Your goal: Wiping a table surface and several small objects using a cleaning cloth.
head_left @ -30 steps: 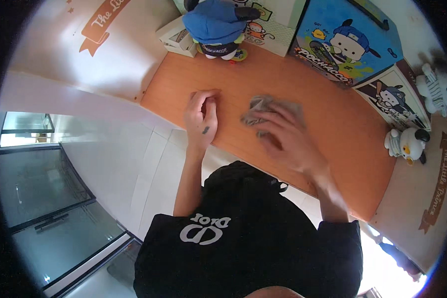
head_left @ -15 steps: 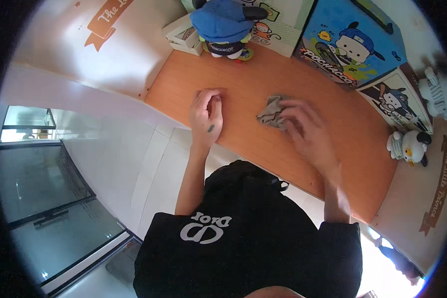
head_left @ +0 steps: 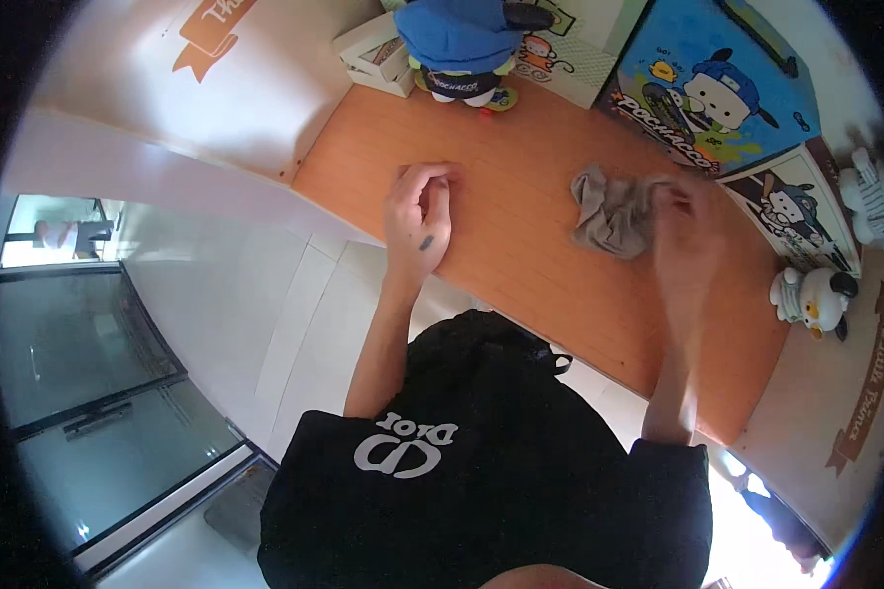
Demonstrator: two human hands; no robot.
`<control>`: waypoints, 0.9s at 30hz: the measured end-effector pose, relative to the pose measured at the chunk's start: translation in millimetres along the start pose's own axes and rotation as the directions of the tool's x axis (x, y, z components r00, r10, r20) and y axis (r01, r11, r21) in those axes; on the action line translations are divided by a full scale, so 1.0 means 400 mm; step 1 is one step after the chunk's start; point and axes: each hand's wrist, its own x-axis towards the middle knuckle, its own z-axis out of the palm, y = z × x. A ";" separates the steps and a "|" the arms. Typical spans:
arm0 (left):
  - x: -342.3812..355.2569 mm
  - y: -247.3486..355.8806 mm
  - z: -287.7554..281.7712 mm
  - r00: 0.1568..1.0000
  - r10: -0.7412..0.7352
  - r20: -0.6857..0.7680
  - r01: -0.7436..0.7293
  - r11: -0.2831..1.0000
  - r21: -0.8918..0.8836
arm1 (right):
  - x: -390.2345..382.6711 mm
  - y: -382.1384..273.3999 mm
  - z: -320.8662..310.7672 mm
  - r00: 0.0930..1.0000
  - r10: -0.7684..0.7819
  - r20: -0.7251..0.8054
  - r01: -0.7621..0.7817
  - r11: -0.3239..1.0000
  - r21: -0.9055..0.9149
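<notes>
My left hand [head_left: 422, 206] rests near the front edge of the orange wooden desk [head_left: 521, 275], fingers curled closed, with nothing visible in them. Farther right, a crumpled grey cloth [head_left: 604, 211] lies on the desk. My right hand [head_left: 690, 240] is at the cloth's right part, its fingers smeared by motion, so I cannot tell how firmly they hold it.
Along the back stand a blue-hatted plush toy [head_left: 457, 39], white holders [head_left: 373, 64], a blue cartoon box [head_left: 717, 83] and a framed picture [head_left: 788, 206]. Small figures [head_left: 810, 299] sit at right. A person [head_left: 74, 236] shows beyond the glass door [head_left: 88, 334] at left.
My right hand and the grey cloth have moved rightward across the desk. My left hand stays curled on the desk. A person has appeared in the far opening at left.
</notes>
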 end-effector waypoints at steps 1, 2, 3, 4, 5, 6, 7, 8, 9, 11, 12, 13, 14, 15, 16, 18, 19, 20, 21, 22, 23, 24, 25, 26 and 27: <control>-0.001 -0.001 -0.002 1.000 0.024 0.007 -0.024 0.999 0.033 | -0.016 0.006 0.024 0.997 -0.008 0.071 0.014 0.996 -0.083; 0.000 0.001 0.000 0.999 0.049 0.017 -0.050 0.997 0.061 | -0.027 0.014 0.043 0.997 -0.011 0.071 0.017 0.996 -0.087; 0.001 0.004 0.003 0.997 0.074 0.029 -0.076 0.993 0.088 | -0.034 0.023 0.064 0.986 -0.083 0.147 0.109 0.978 -0.177; 0.002 0.008 0.006 0.994 0.099 0.043 -0.104 0.988 0.113 | -0.038 0.025 0.073 0.963 -0.144 0.227 0.203 0.944 -0.260; 0.000 0.003 0.010 0.994 0.103 0.044 -0.107 0.990 0.090 | -0.037 0.019 0.076 0.964 -0.141 0.227 0.201 0.941 -0.271; -0.004 0.002 0.015 0.993 0.107 0.045 -0.110 0.992 0.066 | -0.036 0.009 0.078 0.962 -0.125 0.244 0.169 0.971 -0.171; -0.011 0.017 0.021 0.993 0.108 0.051 -0.111 0.992 0.058 | -0.037 -0.009 0.079 0.959 -0.109 0.261 0.130 0.989 -0.066; -0.020 0.038 0.032 0.983 0.171 0.074 -0.174 0.984 0.037 | -0.037 -0.023 0.076 0.956 -0.095 0.278 0.088 0.995 0.039; -0.029 0.066 0.044 0.968 0.232 0.095 -0.235 0.972 0.014 | -0.036 -0.030 0.070 0.952 -0.083 0.296 0.042 0.989 0.143; -0.045 0.147 0.085 0.919 0.332 0.214 -0.321 0.943 -0.083 | -0.038 -0.037 0.050 0.946 -0.054 0.320 -0.015 0.978 0.208; -0.056 0.163 0.106 0.920 0.330 0.210 -0.320 0.944 -0.082 | -0.034 -0.046 0.043 0.937 -0.041 0.348 -0.063 0.957 0.284; -0.064 0.175 0.131 0.915 0.334 0.225 -0.315 0.942 -0.116 | -0.032 -0.049 0.037 0.926 -0.027 0.375 -0.116 0.929 0.352; -0.069 0.181 0.143 0.910 0.339 0.239 -0.310 0.939 -0.150 | -0.032 -0.050 0.033 0.915 -0.015 0.404 -0.169 0.893 0.417; -0.068 0.180 0.143 0.911 0.338 0.238 -0.308 0.939 -0.153 | -0.032 -0.045 0.031 0.914 -0.014 0.405 -0.169 0.895 0.414; -0.064 0.177 0.137 0.917 0.291 0.272 -0.250 0.952 -0.175 | -0.033 -0.035 0.031 0.923 -0.023 0.383 -0.177 0.859 0.480; -0.059 0.171 0.126 0.919 0.197 0.342 -0.124 0.967 -0.223 | -0.035 -0.011 0.019 0.940 -0.031 0.339 -0.188 0.783 0.593; -0.058 0.171 0.120 0.913 0.151 0.379 -0.060 0.968 -0.243 | -0.035 -0.003 0.012 0.948 -0.032 0.316 -0.190 0.739 0.646; -0.053 0.181 0.111 0.918 0.181 0.352 -0.113 0.972 -0.205 | -0.037 -0.002 0.004 0.948 -0.024 0.317 -0.194 0.747 0.636; -0.048 0.192 0.104 0.922 0.211 0.325 -0.164 0.973 -0.165 | -0.038 -0.008 -0.001 0.963 -0.011 0.270 -0.183 0.709 0.681; -0.044 0.189 0.102 0.924 0.208 0.322 -0.160 0.972 -0.170 | -0.034 -0.019 -0.001 0.974 -0.005 0.227 -0.166 0.666 0.727; -0.036 0.183 0.104 0.931 0.280 0.233 -0.258 0.959 -0.120 | -0.031 -0.027 -0.001 0.983 0.004 0.183 -0.146 0.621 0.770; -0.030 0.179 0.108 0.924 0.353 0.147 -0.348 0.936 -0.061 | -0.028 -0.028 -0.003 0.990 0.016 0.139 -0.123 0.574 0.810; -0.022 0.181 0.112 0.924 0.352 0.147 -0.345 0.936 -0.069 | -0.026 -0.023 -0.009 0.990 0.019 0.139 -0.124 0.580 0.805; -0.013 0.184 0.115 0.928 0.349 0.133 -0.338 0.936 -0.100 | -0.022 -0.012 -0.017 0.991 0.042 0.127 -0.128 0.578 0.806; -0.003 0.190 0.118 0.931 0.346 0.119 -0.331 0.935 -0.131 | -0.019 0.000 -0.026 0.991 0.066 0.115 -0.132 0.576 0.807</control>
